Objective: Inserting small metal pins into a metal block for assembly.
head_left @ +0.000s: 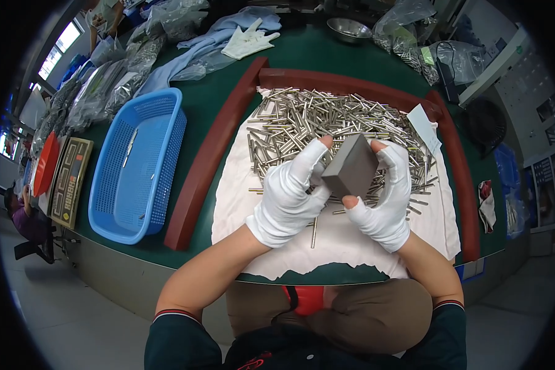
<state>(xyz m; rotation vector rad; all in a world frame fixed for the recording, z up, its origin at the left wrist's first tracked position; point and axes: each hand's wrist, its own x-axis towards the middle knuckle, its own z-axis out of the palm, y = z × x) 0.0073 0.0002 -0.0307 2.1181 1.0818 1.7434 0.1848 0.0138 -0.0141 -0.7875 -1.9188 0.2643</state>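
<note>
A dark grey rectangular block (353, 166), tilted on edge, is held up between my hands above the pile of thin metal pins (333, 114). My right hand (385, 194) grips its right side, thumb low at the near edge and fingers up by the far corner. On the other side, my left hand (290, 194) closes against the block's left edge, its thumb pointing up; part of its fingers is behind the block. Both hands wear white gloves with some bare fingertips. The pins lie heaped on a pale pink cloth (240, 216), one of them apart beneath my left hand.
Dark red wooden bars (197, 179) frame the cloth on three sides. A blue plastic basket (98, 185) stands left, holding a few pins. A white paper slip (423, 126) rests at the pile's right. Behind are a white glove (250, 41), a metal bowl (349, 29) and plastic bags (407, 37).
</note>
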